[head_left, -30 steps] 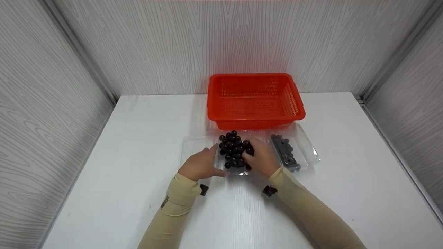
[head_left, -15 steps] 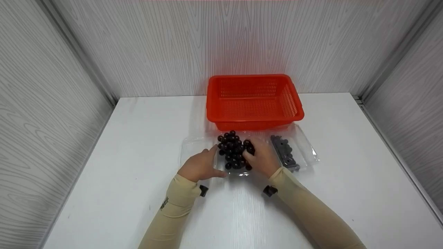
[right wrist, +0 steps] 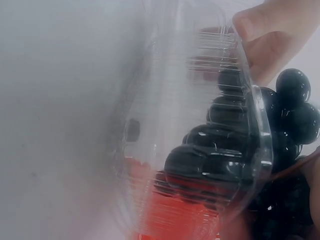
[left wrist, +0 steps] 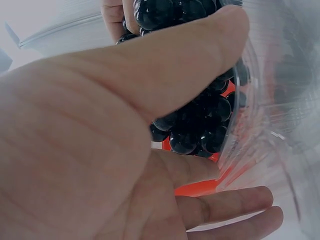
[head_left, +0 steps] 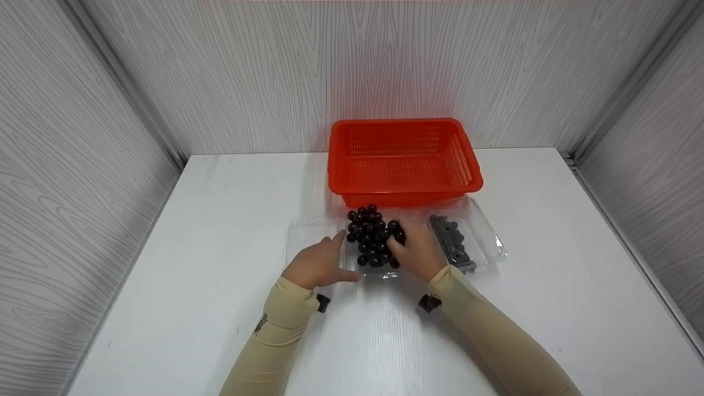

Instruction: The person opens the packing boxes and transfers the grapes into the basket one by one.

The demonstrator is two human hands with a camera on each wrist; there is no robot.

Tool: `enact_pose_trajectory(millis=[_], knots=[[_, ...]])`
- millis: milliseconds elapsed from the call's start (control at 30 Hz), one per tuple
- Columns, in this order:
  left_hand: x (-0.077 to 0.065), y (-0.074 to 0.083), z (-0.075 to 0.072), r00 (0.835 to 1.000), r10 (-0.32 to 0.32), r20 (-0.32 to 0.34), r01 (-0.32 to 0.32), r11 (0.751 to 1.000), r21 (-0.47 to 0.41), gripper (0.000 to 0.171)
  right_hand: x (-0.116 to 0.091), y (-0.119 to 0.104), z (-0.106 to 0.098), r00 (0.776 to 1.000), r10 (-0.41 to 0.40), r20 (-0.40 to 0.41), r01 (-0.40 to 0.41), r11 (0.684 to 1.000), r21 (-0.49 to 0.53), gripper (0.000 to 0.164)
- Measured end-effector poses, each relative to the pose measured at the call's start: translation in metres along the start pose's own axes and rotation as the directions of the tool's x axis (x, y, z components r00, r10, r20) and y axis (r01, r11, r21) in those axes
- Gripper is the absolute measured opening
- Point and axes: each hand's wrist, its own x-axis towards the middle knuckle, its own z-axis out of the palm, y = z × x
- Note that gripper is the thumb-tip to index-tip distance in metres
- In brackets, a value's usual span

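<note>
Right hand (head_left: 418, 250) grips grapes (head_left: 367, 231) | white tabletop (head_left: 236, 220) | wood-grain walls (head_left: 264, 77)

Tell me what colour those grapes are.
The grapes are nearly black; the head view shows the bunch best.

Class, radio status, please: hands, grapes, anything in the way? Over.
Left hand spread at edge of clear container. Right hand grips dark grapes. Red basket close behind; no obstruction visible.

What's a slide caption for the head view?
Right hand grips dark grapes; left hand at clear tray, red basket behind.
</note>
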Motion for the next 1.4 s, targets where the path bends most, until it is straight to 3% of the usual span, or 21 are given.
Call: enact_pose_trajectory(millis=[133, 333, 767, 967, 1233, 1400], knots=[[-0.0002, 0.0001, 0.0001, 1.0, -0.001, 0.002, 0.001, 1.0, 0.006, 0.109, 0.0008, 0.0013, 0.0002, 1.0, -0.004, -0.014, 0.004, 1.0, 0.031, 0.024], [0.0003, -0.0004, 0.0004, 1.0, -0.009, -0.005, 0.009, 1.0, 0.005, 0.108, 0.0014, 0.0002, -0.0021, 0.998, 0.059, 0.002, -0.059, 0.991, 0.122, 0.022], [-0.0008, 0.0, -0.002, 1.0, -0.024, 0.006, 0.024, 1.0, -0.002, 0.107, 0.0004, -0.0026, -0.0044, 0.995, 0.083, -0.057, -0.074, 0.987, 0.145, 0.017], [0.0008, -0.002, -0.001, 1.0, -0.02, 0.003, 0.02, 1.0, -0.004, 0.105, -0.0002, -0.0022, -0.0052, 0.993, 0.053, -0.106, -0.038, 0.989, 0.146, 0.02], [0.003, -0.0026, 0.0019, 0.999, 0.032, -0.023, -0.032, 0.999, -0.013, 0.095, 0.0004, -0.0001, -0.0048, 0.991, 0.042, -0.127, -0.02, 0.986, 0.168, 0.02], [0.003, -0.0028, 0.0034, 0.996, 0.078, -0.046, -0.077, 0.997, 0.029, 0.087, 0.0011, 0.0001, -0.0043, 0.99, 0.046, -0.136, -0.022, 0.985, 0.173, 0.022]])
